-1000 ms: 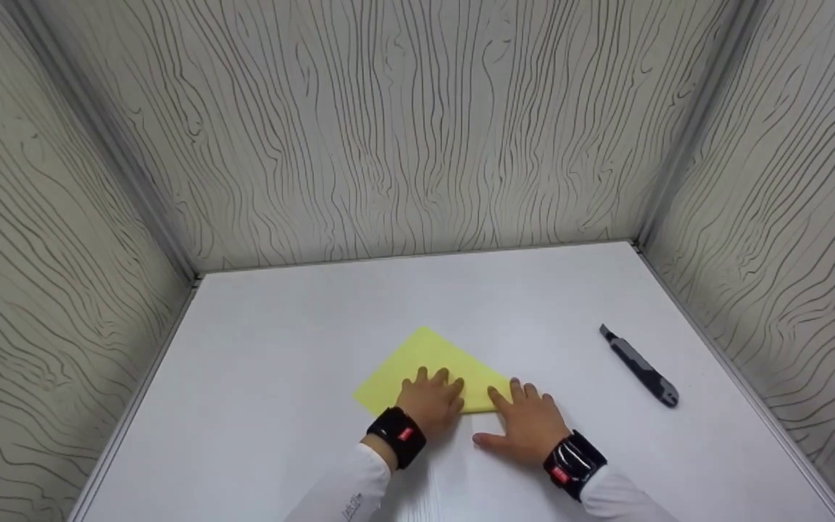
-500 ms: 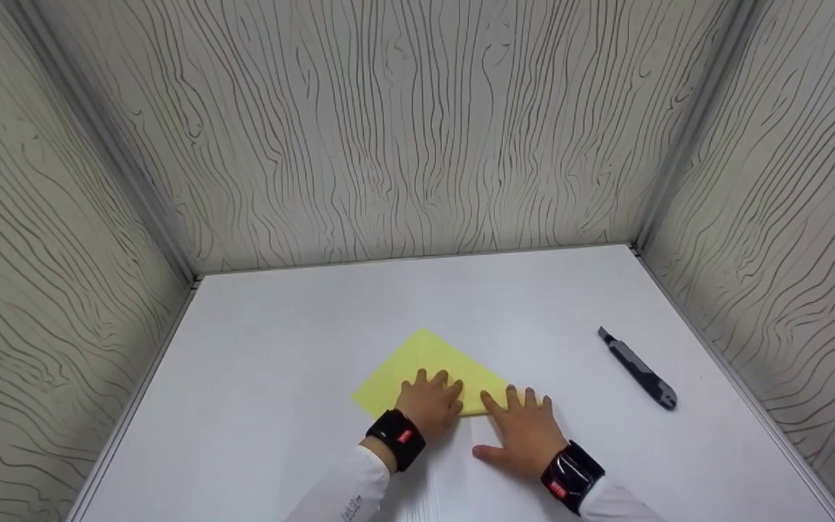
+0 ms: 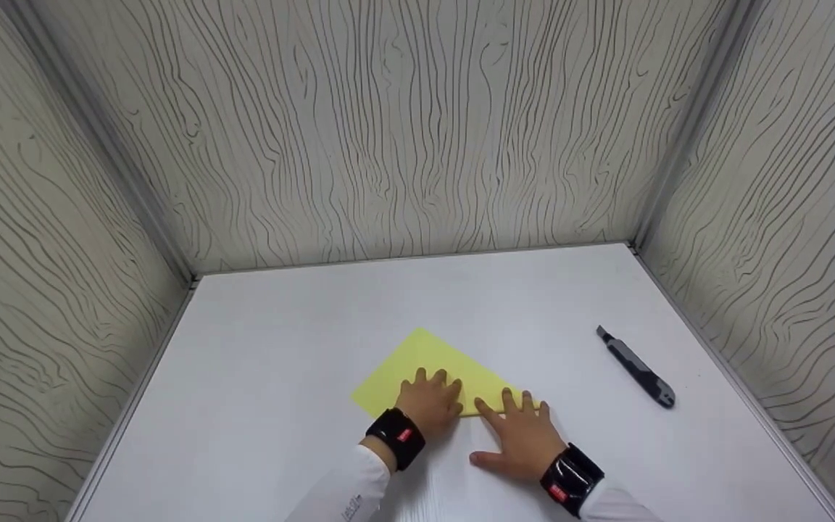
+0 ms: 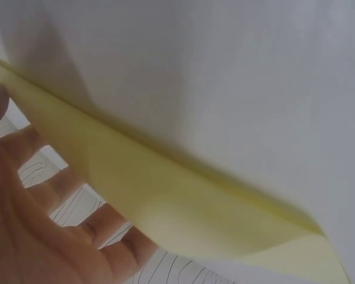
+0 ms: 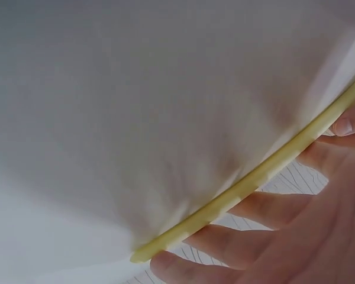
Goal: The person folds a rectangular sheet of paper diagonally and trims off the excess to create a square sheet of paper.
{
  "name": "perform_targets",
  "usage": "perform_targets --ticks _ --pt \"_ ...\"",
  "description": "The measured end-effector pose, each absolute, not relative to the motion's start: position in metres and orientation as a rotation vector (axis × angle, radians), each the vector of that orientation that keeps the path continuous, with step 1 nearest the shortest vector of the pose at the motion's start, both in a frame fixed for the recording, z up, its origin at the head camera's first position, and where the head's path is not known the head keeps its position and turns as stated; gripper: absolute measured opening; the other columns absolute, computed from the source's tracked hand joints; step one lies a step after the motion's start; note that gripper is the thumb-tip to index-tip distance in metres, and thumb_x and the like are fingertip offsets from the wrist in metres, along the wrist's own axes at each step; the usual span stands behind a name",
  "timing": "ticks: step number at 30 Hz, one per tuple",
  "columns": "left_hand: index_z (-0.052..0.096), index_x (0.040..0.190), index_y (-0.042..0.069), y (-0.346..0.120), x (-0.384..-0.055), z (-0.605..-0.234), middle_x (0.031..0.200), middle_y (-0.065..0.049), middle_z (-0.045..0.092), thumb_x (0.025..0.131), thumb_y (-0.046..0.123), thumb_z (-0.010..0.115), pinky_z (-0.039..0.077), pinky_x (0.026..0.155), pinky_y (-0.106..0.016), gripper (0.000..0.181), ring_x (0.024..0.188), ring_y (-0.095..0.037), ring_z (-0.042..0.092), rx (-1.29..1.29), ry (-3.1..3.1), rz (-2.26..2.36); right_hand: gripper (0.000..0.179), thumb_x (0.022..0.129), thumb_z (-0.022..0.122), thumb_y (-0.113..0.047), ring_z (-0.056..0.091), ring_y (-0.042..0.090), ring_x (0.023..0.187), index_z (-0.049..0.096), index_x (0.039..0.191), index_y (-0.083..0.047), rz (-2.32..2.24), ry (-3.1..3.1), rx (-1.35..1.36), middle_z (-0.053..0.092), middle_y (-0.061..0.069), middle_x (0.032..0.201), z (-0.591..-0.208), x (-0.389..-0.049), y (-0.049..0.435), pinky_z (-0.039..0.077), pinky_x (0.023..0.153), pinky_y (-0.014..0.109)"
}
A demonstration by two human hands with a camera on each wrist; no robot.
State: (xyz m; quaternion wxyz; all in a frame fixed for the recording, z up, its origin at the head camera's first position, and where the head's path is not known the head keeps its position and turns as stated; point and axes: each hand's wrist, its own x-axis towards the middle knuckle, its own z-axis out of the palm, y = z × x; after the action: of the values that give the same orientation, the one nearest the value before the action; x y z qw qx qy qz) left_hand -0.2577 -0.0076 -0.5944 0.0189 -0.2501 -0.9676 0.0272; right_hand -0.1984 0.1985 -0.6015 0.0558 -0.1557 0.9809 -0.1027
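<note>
A sheet of yellow paper (image 3: 425, 351), folded along its near edge, lies on the white table with one corner pointing away. My left hand (image 3: 428, 406) rests on the paper's left part, fingers spread. Along the right part of the fold, the fingers of my right hand (image 3: 526, 438) press down, spread apart, with the thumb on the table. In the left wrist view the paper's folded edge (image 4: 165, 195) bulges slightly beside my fingers. The right wrist view shows the fold as a narrow yellow strip (image 5: 248, 183), fingertips lying over it.
To the right on the table (image 3: 280, 333) lies a grey and black utility knife (image 3: 636, 366), its blade end pointing away. Wood-grain panels (image 3: 403, 130) enclose the table at the back and both sides.
My right hand has slid slightly toward me and outward along the fold, so more of the paper's right corner shows. The left hand has stayed in place.
</note>
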Motion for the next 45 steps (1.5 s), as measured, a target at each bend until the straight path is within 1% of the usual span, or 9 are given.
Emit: perform_targets --ticks 9,19,25,29,33,35,40,42,45 --pt "0.067 0.145 0.027 -0.007 -0.258 -0.596 0.14 -0.003 0.069 0.107 0.047 0.061 0.062 0.087 -0.052 0.044 0.117 -0.032 0.066 -0.768 -2.991 0.103 0.1 0.091 0.06 -0.083 0.032 0.072 0.149 0.045 0.166 -0.019 -0.261 2.919 -0.512 0.036 0.04 0.166 -0.606 -0.197 0.201 0.027 0.116 0.086" --pt "0.07 0.139 0.027 -0.005 -0.262 -0.61 0.132 -0.002 0.071 0.103 0.05 0.066 0.061 0.084 -0.054 0.043 0.111 -0.032 0.066 -0.738 -2.959 0.094 0.095 0.092 0.061 -0.082 0.037 0.072 0.146 0.051 0.163 -0.019 -0.217 2.931 -0.515 0.041 0.041 0.163 -0.598 -0.199 0.198 0.029 0.114 0.087" --pt "0.07 0.136 0.028 -0.004 -0.26 -0.61 0.13 -0.001 0.071 0.102 0.052 0.068 0.061 0.082 -0.052 0.042 0.11 -0.031 0.067 -0.719 -2.938 0.109 0.078 0.097 0.063 -0.073 0.049 0.07 0.138 0.063 0.154 -0.019 -0.268 2.995 -0.511 0.053 0.039 0.154 -0.598 -0.204 0.197 0.038 0.111 0.082" --pt "0.069 0.138 0.029 -0.003 -0.258 -0.608 0.134 -0.001 0.07 0.103 0.052 0.067 0.062 0.083 -0.052 0.043 0.112 -0.031 0.067 -0.718 -2.938 0.13 0.062 0.101 0.065 -0.062 0.059 0.057 0.13 0.072 0.143 -0.018 -0.287 3.074 -0.499 0.065 0.03 0.141 -0.599 -0.21 0.195 0.047 0.105 0.075" --pt "0.068 0.141 0.028 -0.003 -0.255 -0.604 0.136 -0.001 0.07 0.104 0.051 0.065 0.062 0.084 -0.053 0.043 0.114 -0.032 0.067 -0.727 -2.958 0.129 0.049 0.1 0.071 -0.053 0.064 0.047 0.121 0.076 0.134 -0.017 -0.289 3.139 -0.55 0.07 0.023 0.13 -0.6 -0.212 0.192 0.051 0.098 0.07" --pt "0.068 0.141 0.027 -0.003 -0.255 -0.603 0.136 -0.002 0.07 0.105 0.051 0.066 0.062 0.084 -0.053 0.043 0.115 -0.033 0.067 -0.731 -2.968 0.107 0.047 0.1 0.071 -0.051 0.064 0.049 0.122 0.077 0.134 -0.018 -0.311 3.123 -0.598 0.07 0.025 0.133 -0.601 -0.211 0.191 0.05 0.1 0.073" --pt "0.07 0.137 0.027 -0.004 -0.254 -0.602 0.133 -0.002 0.07 0.103 0.051 0.068 0.061 0.083 -0.053 0.042 0.113 -0.032 0.067 -0.729 -2.958 0.075 0.047 0.104 0.066 -0.051 0.056 0.061 0.137 0.074 0.14 -0.021 -0.413 3.011 -0.648 0.062 0.03 0.149 -0.602 -0.211 0.192 0.04 0.107 0.084" --pt "0.07 0.136 0.027 -0.004 -0.255 -0.603 0.132 -0.002 0.07 0.103 0.051 0.068 0.061 0.081 -0.052 0.041 0.111 -0.032 0.067 -0.727 -2.947 0.09 0.044 0.105 0.065 -0.048 0.057 0.06 0.136 0.076 0.137 -0.02 -0.446 3.013 -0.635 0.063 0.029 0.148 -0.603 -0.214 0.193 0.043 0.106 0.083" --pt "0.07 0.134 0.027 -0.004 -0.257 -0.606 0.129 -0.001 0.07 0.103 0.052 0.069 0.061 0.08 -0.051 0.04 0.108 -0.031 0.067 -0.725 -2.935 0.114 0.039 0.105 0.067 -0.044 0.064 0.054 0.129 0.079 0.13 -0.016 -0.448 3.078 -0.606 0.069 0.027 0.141 -0.604 -0.22 0.193 0.052 0.099 0.075"
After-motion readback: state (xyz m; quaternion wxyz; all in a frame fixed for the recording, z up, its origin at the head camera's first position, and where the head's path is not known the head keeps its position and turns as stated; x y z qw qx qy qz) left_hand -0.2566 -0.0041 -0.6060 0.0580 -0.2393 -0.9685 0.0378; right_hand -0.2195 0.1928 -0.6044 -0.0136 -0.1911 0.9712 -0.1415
